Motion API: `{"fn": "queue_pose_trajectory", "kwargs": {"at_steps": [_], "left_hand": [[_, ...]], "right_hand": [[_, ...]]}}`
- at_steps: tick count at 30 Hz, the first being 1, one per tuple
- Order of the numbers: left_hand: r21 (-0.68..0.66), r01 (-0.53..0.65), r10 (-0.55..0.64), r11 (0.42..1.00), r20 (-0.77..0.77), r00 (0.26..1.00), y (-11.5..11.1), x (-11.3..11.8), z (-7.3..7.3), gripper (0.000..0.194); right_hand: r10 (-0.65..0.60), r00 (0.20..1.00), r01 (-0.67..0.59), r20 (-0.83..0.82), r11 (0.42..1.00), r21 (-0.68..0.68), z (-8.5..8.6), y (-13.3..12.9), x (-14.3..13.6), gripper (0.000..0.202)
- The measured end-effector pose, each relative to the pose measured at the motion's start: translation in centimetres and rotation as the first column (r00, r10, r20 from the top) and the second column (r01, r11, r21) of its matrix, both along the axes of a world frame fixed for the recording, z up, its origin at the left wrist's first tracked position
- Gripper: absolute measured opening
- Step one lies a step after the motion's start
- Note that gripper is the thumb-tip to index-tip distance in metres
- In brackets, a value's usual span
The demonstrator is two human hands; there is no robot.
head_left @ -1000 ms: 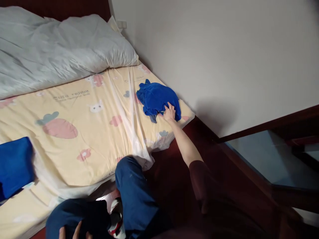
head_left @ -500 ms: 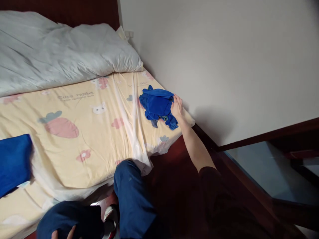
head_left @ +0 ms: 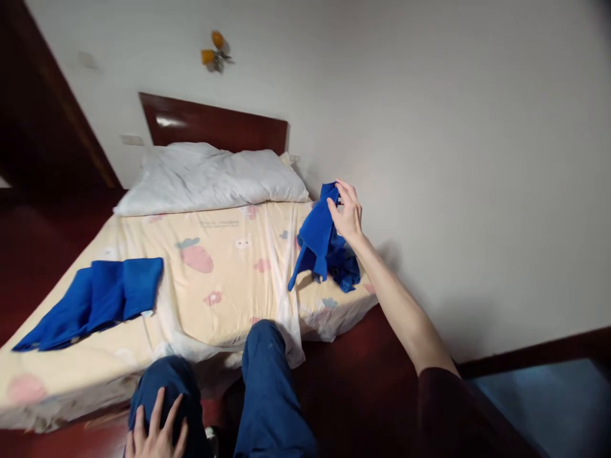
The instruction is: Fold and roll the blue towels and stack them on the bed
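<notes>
My right hand (head_left: pixel 348 210) pinches the top edge of a blue cloth garment (head_left: pixel 316 228), which hangs down from the fingers over the right side of the bed. More crumpled blue clothing (head_left: pixel 342 270) lies on the sheet just below and behind it. Resting with fingers spread on my left knee is my left hand (head_left: pixel 156 427), which holds nothing. Folded blue garments (head_left: pixel 107 299) lie overlapping in a row on the left part of the bed. The exact kind of the held garment cannot be made out.
The bed has a yellow patterned sheet (head_left: pixel 229 280) and a white crumpled quilt or pillow (head_left: pixel 219 178) before a dark wooden headboard (head_left: pixel 219 124). A wall (head_left: pixel 453 159) runs along the right. A yellow wall lamp (head_left: pixel 212 54) hangs above.
My right hand has lifted one blue garment up from the crumpled pile. The view has tilted up and widened, bringing in the folded row and headboard. My left hand shows more fully on the knee.
</notes>
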State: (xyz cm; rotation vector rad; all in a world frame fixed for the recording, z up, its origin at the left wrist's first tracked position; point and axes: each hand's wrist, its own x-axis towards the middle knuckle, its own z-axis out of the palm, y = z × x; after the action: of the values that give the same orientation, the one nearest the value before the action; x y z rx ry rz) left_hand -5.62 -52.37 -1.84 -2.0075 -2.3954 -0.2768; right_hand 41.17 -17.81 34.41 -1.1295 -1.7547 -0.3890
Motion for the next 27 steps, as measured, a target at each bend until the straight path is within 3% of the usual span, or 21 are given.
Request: {"fn": "queue_pose_trajectory", "kwargs": {"at_steps": [3, 5, 9, 13, 15, 18, 21, 24, 27], "left_hand": [[0.040, -0.058, 0.054, 0.998, 0.100, 0.994, -0.3, 0.2, 0.5, 0.043], [0.062, -0.040, 0.022, 0.997, 0.274, 0.961, -0.2, 0.7, 2.1, 0.038], [0.173, 0.123, -0.207, 0.977, 0.655, 0.727, 1.0, 3.3, 7.7, 0.043], [0.348, 0.188, -0.392, 0.919, 0.736, 0.552, 4.7, 6.9, 13.6, 0.038], [0.427, 0.143, -0.428, 0.893, 0.708, 0.561, 7.5, 8.4, 15.4, 0.044], [0.485, 0.063, -0.400, 0.872, 0.633, 0.662, 11.7, 9.7, 16.6, 0.062], [0.455, 0.080, -0.365, 0.887, 0.583, 0.726, 14.8, 10.0, 16.9, 0.061], [0.405, 0.154, -0.381, 0.901, 0.574, 0.724, 16.2, 9.3, 16.7, 0.041], [0.390, 0.210, -0.423, 0.897, 0.615, 0.665, 16.4, 7.3, 16.6, 0.027]], "right_hand": [[0.125, 0.992, -0.124, -0.021, 0.991, 0.047, 1.3, -2.2, -4.6, 0.052], [0.221, 0.974, -0.219, -0.039, 0.974, 0.058, 1.8, -3.3, -7.2, 0.052], [0.406, 0.914, -0.404, -0.028, 0.913, 0.053, 2.6, -4.8, -11.2, 0.055], [0.516, 0.856, -0.516, 0.005, 0.855, 0.056, 3.5, -6.0, -14.0, 0.055], [0.555, 0.832, -0.554, 0.001, 0.831, 0.059, 4.1, -6.9, -15.0, 0.054], [0.596, 0.803, -0.594, -0.015, 0.802, 0.055, 5.3, -8.7, -15.9, 0.052], [0.612, 0.791, -0.611, -0.025, 0.791, 0.039, 6.7, -10.8, -16.1, 0.048], [0.627, 0.779, -0.626, -0.020, 0.778, 0.053, 7.8, -12.2, -15.9, 0.045], [0.666, 0.745, -0.658, -0.028, 0.742, 0.125, 8.3, -12.3, -14.9, 0.042]]}}
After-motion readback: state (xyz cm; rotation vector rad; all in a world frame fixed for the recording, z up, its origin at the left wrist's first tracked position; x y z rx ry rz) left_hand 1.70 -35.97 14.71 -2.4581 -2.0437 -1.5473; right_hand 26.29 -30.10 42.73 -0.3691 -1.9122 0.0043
